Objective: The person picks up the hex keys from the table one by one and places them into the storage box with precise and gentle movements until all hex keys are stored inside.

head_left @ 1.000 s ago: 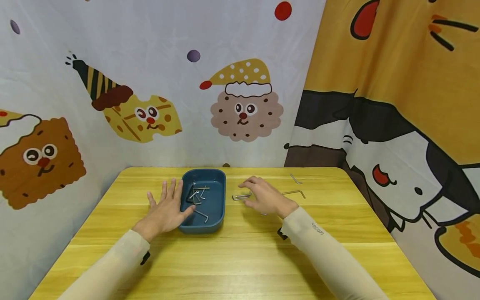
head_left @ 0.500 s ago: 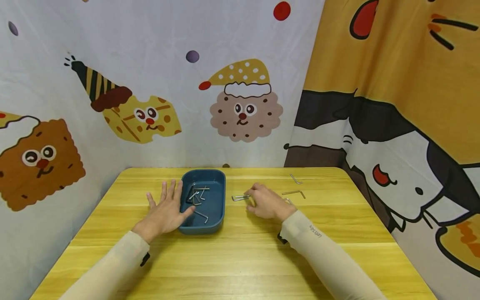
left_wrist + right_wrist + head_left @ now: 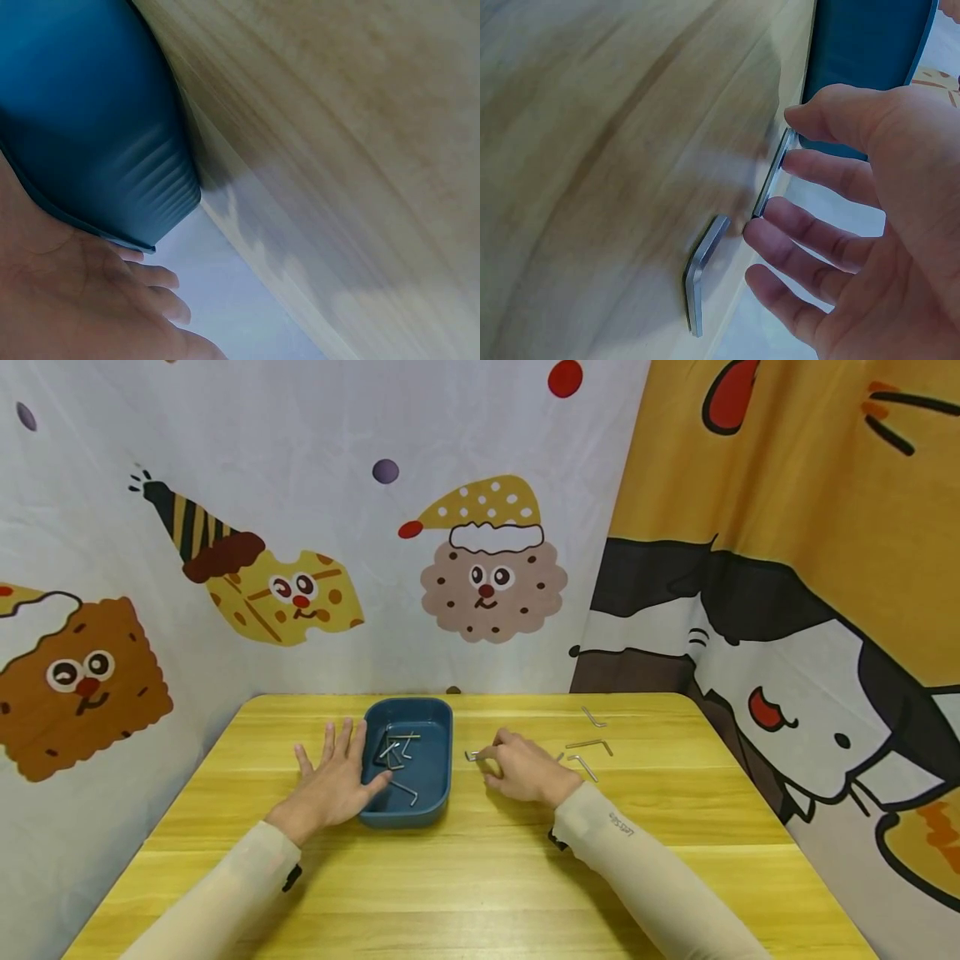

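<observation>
My left hand [image 3: 330, 783] lies against the left side of a blue tray [image 3: 444, 777], fingers spread and straight, thumb over the rim. Several hex keys [image 3: 390, 750] lie inside the tray. In the left wrist view, the palm [image 3: 67, 300] is against the tray wall [image 3: 112, 127]. Right of the tray, my right hand [image 3: 525, 770] reaches down to a hex key [image 3: 471, 756] on the table. The right wrist view shows thumb and index fingertip on either side of the end of a hex key [image 3: 771, 176], with no clear grip; the other fingers are loosely bent.
Further hex keys lie right of my right hand: a small one [image 3: 594, 717] at the back, a longer one [image 3: 592, 744], and another [image 3: 583, 767] nearer. One bent key [image 3: 696, 277] shows near the fingers in the right wrist view. A printed curtain [image 3: 495, 427] hangs behind the wooden table [image 3: 450, 893].
My right hand has come down to the table and shifted slightly left over the hex keys near the tray, uncovering keys to its right. The left hand and tray have stayed put.
</observation>
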The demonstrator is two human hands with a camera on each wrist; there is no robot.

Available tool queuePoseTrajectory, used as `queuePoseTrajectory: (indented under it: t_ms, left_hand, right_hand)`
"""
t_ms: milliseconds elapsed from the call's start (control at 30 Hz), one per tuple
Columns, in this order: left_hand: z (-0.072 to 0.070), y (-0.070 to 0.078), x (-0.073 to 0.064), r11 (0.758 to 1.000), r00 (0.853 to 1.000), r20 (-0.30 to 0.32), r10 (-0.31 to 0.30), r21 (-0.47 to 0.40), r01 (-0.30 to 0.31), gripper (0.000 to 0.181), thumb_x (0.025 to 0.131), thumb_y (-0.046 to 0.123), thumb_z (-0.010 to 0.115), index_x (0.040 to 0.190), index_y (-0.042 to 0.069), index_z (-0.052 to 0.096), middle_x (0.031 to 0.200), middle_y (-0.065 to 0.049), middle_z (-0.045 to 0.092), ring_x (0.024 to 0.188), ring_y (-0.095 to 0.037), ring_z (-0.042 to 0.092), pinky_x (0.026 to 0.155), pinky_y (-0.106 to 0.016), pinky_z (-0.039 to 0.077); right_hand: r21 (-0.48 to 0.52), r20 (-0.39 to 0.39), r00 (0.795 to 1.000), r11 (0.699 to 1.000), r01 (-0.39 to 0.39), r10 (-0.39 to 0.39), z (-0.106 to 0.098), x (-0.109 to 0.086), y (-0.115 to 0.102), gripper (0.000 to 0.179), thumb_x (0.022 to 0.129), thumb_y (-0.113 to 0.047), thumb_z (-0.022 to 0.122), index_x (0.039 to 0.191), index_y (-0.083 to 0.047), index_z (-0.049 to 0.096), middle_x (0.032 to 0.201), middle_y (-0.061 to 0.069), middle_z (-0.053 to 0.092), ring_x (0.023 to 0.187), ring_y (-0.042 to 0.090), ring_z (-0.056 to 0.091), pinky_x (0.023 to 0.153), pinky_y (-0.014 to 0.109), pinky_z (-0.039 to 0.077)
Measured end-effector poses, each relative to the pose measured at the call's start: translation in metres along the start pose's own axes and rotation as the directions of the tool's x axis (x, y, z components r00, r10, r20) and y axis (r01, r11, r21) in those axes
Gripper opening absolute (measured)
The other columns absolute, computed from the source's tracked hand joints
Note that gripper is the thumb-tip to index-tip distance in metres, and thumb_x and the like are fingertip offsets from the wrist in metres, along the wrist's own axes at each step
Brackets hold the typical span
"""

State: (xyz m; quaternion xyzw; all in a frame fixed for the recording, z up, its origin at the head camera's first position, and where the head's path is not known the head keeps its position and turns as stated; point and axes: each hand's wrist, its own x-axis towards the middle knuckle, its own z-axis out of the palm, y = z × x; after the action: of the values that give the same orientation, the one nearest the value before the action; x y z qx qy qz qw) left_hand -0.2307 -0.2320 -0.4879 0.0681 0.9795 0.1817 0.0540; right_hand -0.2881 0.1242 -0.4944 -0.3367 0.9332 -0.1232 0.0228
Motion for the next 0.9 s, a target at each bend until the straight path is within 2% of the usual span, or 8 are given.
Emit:
queuePoseTrajectory:
  t_ms: [167,367,533,700,800,900]
  left_hand:
    - [0.001,0.000,0.001,1.000,1.000,-0.003,0.001,0.001,-0.001,0.109,0.117,0.064,0.059,0.188,0.007,-0.001,0.196,-0.025,-0.010,0.180,-0.055,-0.018,0.127,-0.094,-0.024]
    - [0.001,-0.001,0.001,1.000,1.000,-0.004,0.001,0.001,-0.001,0.109,0.117,0.064,0.059,0.188,0.006,0.000,0.196,-0.026,-0.008,0.180,-0.055,-0.018,0.127,-0.095,-0.022]
    - [0.000,-0.001,0.001,1.000,1.000,-0.001,0.001,0.002,-0.001,0.110,0.117,0.064,0.059,0.188,0.006,0.000,0.196,-0.026,-0.008,0.180,-0.055,-0.018,0.127,-0.095,-0.022]
    - [0.000,0.000,0.001,1.000,1.000,0.000,0.001,0.002,-0.001,0.109,0.117,0.064,0.059,0.188,0.006,-0.001,0.196,-0.026,-0.009,0.180,-0.055,-0.018,0.126,-0.095,-0.023]
    - [0.000,0.000,0.001,1.000,1.000,0.002,0.002,0.004,-0.002,0.109,0.117,0.064,0.059,0.188,0.006,0.000,0.196,-0.026,-0.009,0.180,-0.055,-0.018,0.126,-0.095,-0.023]
    - [0.001,-0.001,0.001,1.000,1.000,0.000,0.002,0.010,-0.002,0.110,0.117,0.065,0.058,0.188,0.006,0.000,0.196,-0.026,-0.009,0.180,-0.056,-0.018,0.127,-0.096,-0.021]
  right_hand:
    - [0.045,0.026,0.999,0.999,0.028,-0.029,-0.002,-0.002,0.004,0.038,0.111,-0.020,0.081,0.148,-0.010,0.081,0.134,0.015,0.070,0.092,0.017,0.059,0.086,0.034,0.059]
    - [0.097,0.061,0.992,0.990,0.102,-0.108,-0.006,-0.007,0.013,0.027,0.110,-0.014,0.080,0.136,-0.010,0.084,0.139,0.013,0.072,0.090,0.015,0.064,0.085,0.030,0.061]
    - [0.100,0.082,0.989,0.988,0.116,-0.125,-0.008,-0.012,0.016,0.027,0.108,-0.021,0.086,0.134,-0.012,0.084,0.147,0.012,0.071,0.098,0.017,0.070,0.094,0.034,0.065]
    - [0.003,0.083,0.993,0.996,0.089,-0.089,-0.005,-0.016,0.011,0.040,0.110,-0.039,0.085,0.140,-0.014,0.080,0.148,0.011,0.070,0.113,0.021,0.072,0.102,0.041,0.067]
    - [-0.091,0.079,0.994,0.992,0.082,-0.075,-0.002,-0.018,0.005,0.047,0.111,-0.046,0.082,0.144,-0.013,0.079,0.147,0.014,0.072,0.127,0.031,0.074,0.109,0.048,0.068]
    - [-0.161,0.061,0.995,0.983,0.090,-0.081,-0.001,-0.017,0.000,0.046,0.111,-0.048,0.081,0.142,-0.013,0.081,0.143,0.016,0.076,0.137,0.041,0.074,0.115,0.054,0.066]
